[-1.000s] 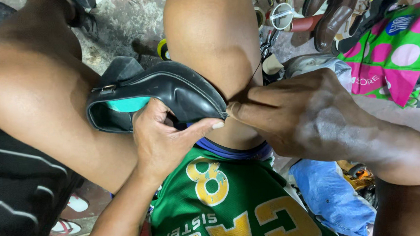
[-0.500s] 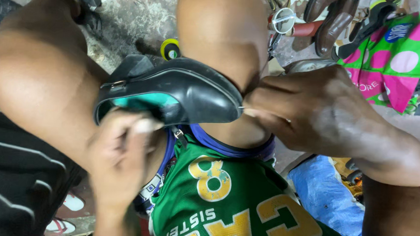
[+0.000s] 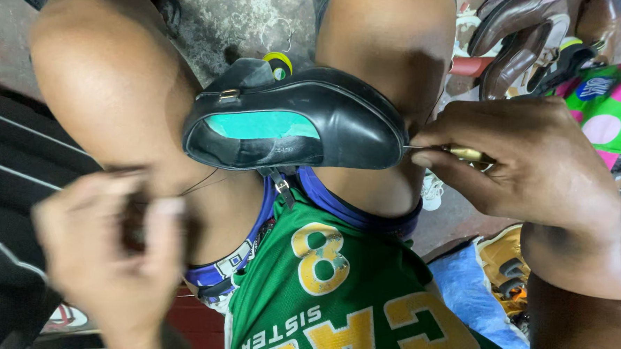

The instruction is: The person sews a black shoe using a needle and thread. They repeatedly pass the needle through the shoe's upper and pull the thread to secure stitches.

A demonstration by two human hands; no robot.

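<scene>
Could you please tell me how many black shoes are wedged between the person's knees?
1: the black shoe lies on its side between the knees, toe toward the right hand. Others may be hidden.

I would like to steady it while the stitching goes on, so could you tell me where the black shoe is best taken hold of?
Probably at the heel end of the black shoe, from the person's left. It lies on its side between the knees with the opening showing, and the right hand works a tool at the toe, so that end is taken.
</scene>
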